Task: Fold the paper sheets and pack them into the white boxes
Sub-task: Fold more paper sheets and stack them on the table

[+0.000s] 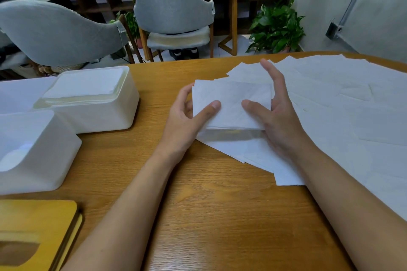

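Centre frame: my left hand (187,116) and right hand (280,121) pinch the soft, rectangular folded paper stack (231,105), thumbs on top.

Left: two white boxes (99,116) block the edge | Near-left: wooden lid (33,222) lies flat | Centre: folded stack (233,99), held off the table (211,215), bars the middle | Right: loose paper sheets (341,103) cover all | Near: bare wood, passable.

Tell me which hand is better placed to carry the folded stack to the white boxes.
Left, probably. Both hands hold the stack, but the left hand is on the side nearer the boxes, with bare table between; the right hand sits by the loose sheets and would have to cross over.
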`<state>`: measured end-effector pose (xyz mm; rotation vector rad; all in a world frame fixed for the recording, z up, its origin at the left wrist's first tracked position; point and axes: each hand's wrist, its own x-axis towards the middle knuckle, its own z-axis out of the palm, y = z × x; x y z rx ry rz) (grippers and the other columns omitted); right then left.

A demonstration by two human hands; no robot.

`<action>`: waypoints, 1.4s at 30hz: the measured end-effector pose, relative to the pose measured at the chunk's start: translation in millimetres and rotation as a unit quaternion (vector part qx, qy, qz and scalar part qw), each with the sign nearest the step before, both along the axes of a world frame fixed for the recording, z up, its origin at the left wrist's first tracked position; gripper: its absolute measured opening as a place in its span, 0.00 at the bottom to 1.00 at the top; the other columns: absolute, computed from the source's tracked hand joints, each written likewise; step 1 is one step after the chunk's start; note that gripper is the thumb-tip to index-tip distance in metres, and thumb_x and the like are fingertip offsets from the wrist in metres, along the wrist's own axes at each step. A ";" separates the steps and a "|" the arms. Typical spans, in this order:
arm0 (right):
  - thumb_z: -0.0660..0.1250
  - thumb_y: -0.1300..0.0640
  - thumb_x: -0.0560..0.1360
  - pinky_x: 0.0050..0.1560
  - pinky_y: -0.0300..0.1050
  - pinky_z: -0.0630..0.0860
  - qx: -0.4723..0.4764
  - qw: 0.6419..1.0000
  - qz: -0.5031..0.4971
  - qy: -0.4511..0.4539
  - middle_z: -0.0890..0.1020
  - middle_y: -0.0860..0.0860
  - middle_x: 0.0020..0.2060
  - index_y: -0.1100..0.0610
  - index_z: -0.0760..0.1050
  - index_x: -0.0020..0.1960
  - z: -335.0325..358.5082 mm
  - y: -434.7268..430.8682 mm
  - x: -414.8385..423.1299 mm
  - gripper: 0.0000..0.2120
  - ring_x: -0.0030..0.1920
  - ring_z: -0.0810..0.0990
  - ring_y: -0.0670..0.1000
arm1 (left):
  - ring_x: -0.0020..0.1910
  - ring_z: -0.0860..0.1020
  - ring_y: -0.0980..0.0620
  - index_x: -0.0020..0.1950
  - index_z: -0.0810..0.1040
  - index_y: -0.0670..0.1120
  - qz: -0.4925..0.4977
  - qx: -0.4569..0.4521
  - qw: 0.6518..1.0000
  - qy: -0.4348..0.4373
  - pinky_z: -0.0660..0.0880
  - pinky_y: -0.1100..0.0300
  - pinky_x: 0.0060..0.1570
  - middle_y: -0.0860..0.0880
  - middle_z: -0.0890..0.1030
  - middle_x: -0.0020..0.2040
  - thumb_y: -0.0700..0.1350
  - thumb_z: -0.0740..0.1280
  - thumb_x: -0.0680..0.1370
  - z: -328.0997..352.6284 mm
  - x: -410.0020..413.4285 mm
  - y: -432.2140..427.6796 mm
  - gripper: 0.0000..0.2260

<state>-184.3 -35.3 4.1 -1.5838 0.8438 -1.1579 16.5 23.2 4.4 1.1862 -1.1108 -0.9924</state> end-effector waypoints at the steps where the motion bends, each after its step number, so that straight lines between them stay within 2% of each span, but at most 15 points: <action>1: 0.71 0.58 0.81 0.75 0.60 0.71 -0.010 1.000 -0.007 0.021 0.68 0.38 0.77 0.34 0.60 0.79 0.0 -0.1 0.1 0.35 0.74 0.72 0.45 | 0.57 0.85 0.50 0.75 0.70 0.52 -0.003 0.000 1.000 -0.001 0.83 0.54 0.54 0.50 0.86 0.59 0.45 0.75 0.79 0.2 -0.4 0.1 0.27; 3: 0.72 0.53 0.81 0.77 0.55 0.68 -0.024 0.998 0.014 0.054 0.66 0.35 0.78 0.33 0.61 0.79 1.4 1.2 0.4 0.33 0.77 0.67 0.42 | 0.55 0.86 0.47 0.75 0.69 0.52 -0.002 -0.014 1.000 -0.007 0.84 0.52 0.52 0.47 0.87 0.58 0.41 0.75 0.79 -0.3 -1.2 0.2 0.27; 6: 0.70 0.53 0.82 0.73 0.37 0.69 -0.013 0.994 0.057 0.092 0.76 0.33 0.70 0.38 0.76 0.72 4.4 5.0 1.1 0.21 0.71 0.71 0.34 | 0.56 0.86 0.51 0.77 0.67 0.51 0.007 -0.049 0.998 -0.033 0.83 0.56 0.51 0.49 0.87 0.58 0.36 0.75 0.78 -3.0 -0.1 -0.7 0.31; 8: 0.69 0.58 0.82 0.70 0.38 0.73 -0.011 0.994 0.030 0.105 0.82 0.35 0.64 0.42 0.84 0.64 0.9 5.4 0.7 0.15 0.66 0.76 0.35 | 0.56 0.84 0.56 0.78 0.67 0.52 0.033 -0.066 0.992 -0.098 0.82 0.60 0.52 0.53 0.86 0.56 0.38 0.76 0.78 -6.9 0.5 -2.5 0.32; 11: 0.68 0.63 0.81 0.72 0.49 0.74 -0.003 0.992 -0.055 0.116 0.84 0.39 0.61 0.45 0.86 0.60 -4.3 -1.4 -3.4 0.16 0.65 0.78 0.40 | 0.54 0.81 0.57 0.78 0.65 0.57 0.060 -0.065 0.972 -0.216 0.79 0.62 0.50 0.55 0.82 0.54 0.43 0.77 0.78 -15.0 2.3 -6.0 0.33; 13: 0.68 0.64 0.80 0.73 0.49 0.73 0.000 0.988 -0.100 0.114 0.84 0.39 0.61 0.45 0.86 0.60 -3.5 -5.5 -6.5 0.17 0.66 0.78 0.41 | 0.54 0.81 0.57 0.78 0.64 0.58 0.046 -0.063 0.963 -0.257 0.81 0.58 0.52 0.55 0.79 0.57 0.43 0.77 0.77 -19.1 4.1 -6.7 0.35; 17: 0.67 0.64 0.79 0.69 0.37 0.72 -0.013 0.982 -0.141 0.121 0.83 0.35 0.58 0.45 0.86 0.58 -0.9 -2.7 -5.9 0.17 0.63 0.77 0.38 | 0.55 0.81 0.58 0.78 0.62 0.60 0.012 -0.058 0.952 -0.299 0.79 0.61 0.57 0.58 0.77 0.61 0.43 0.77 0.76 -21.0 3.9 -3.7 0.37; 20: 0.67 0.64 0.79 0.63 0.26 0.68 -0.024 0.981 -0.149 0.123 0.83 0.34 0.57 0.46 0.86 0.58 3.8 -0.1 -4.1 0.17 0.61 0.76 0.33 | 0.59 0.78 0.59 0.76 0.66 0.57 0.024 -0.058 0.937 -0.344 0.76 0.64 0.58 0.57 0.77 0.62 0.43 0.77 0.74 -23.2 3.5 0.6 0.34; 24: 0.67 0.64 0.79 0.67 0.37 0.70 -0.038 0.983 -0.134 0.118 0.84 0.40 0.60 0.46 0.86 0.59 10.7 1.6 -8.4 0.17 0.67 0.77 0.42 | 0.62 0.75 0.60 0.67 0.72 0.51 0.013 -0.053 0.928 -0.370 0.73 0.61 0.64 0.56 0.77 0.62 0.42 0.76 0.73 -25.4 5.9 8.1 0.24; 27: 0.67 0.63 0.80 0.67 0.38 0.70 -0.040 0.983 -0.116 0.137 0.83 0.41 0.62 0.46 0.85 0.61 12.9 4.2 -13.2 0.17 0.68 0.76 0.44 | 0.61 0.72 0.64 0.62 0.72 0.51 0.001 -0.029 0.924 -0.381 0.68 0.72 0.58 0.58 0.75 0.60 0.44 0.77 0.72 -24.2 6.7 14.6 0.22; 30: 0.67 0.63 0.80 0.69 0.42 0.71 -0.039 0.982 -0.088 0.164 0.82 0.42 0.66 0.44 0.84 0.63 11.1 4.0 -22.9 0.19 0.69 0.75 0.46 | 0.61 0.70 0.68 0.59 0.75 0.53 -0.005 -0.019 0.913 -0.408 0.64 0.76 0.56 0.58 0.75 0.60 0.49 0.79 0.72 -24.1 7.2 21.1 0.19; 34: 0.65 0.66 0.80 0.73 0.43 0.69 -0.013 0.983 -0.039 0.177 0.79 0.41 0.69 0.43 0.82 0.66 2.5 7.5 -35.5 0.23 0.70 0.74 0.44 | 0.65 0.73 0.64 0.53 0.82 0.58 -0.046 -0.014 0.901 -0.431 0.65 0.67 0.66 0.63 0.76 0.61 0.57 0.80 0.72 -21.2 13.0 28.5 0.13; 36: 0.66 0.66 0.80 0.73 0.43 0.70 -0.001 0.986 -0.026 0.163 0.78 0.39 0.68 0.43 0.82 0.66 -3.5 10.9 -37.3 0.23 0.70 0.74 0.42 | 0.62 0.76 0.63 0.51 0.86 0.57 -0.050 -0.030 0.898 -0.437 0.67 0.67 0.63 0.62 0.80 0.59 0.55 0.79 0.74 -19.1 14.8 28.9 0.08; 40: 0.69 0.65 0.79 0.64 0.38 0.73 -0.006 0.991 -0.024 0.132 0.79 0.34 0.66 0.40 0.82 0.65 -7.3 13.7 -37.7 0.23 0.62 0.77 0.37 | 0.53 0.81 0.60 0.49 0.87 0.50 -0.034 -0.078 0.895 -0.438 0.71 0.69 0.54 0.58 0.85 0.50 0.48 0.76 0.78 -16.9 12.7 26.7 0.02; 42: 0.70 0.64 0.77 0.55 0.41 0.75 -0.020 0.989 -0.017 0.148 0.80 0.37 0.67 0.39 0.82 0.65 -9.0 14.1 -37.6 0.24 0.53 0.81 0.45 | 0.51 0.82 0.61 0.50 0.85 0.49 -0.011 -0.087 0.897 -0.434 0.71 0.70 0.50 0.59 0.86 0.48 0.47 0.74 0.80 -14.4 11.1 27.2 0.03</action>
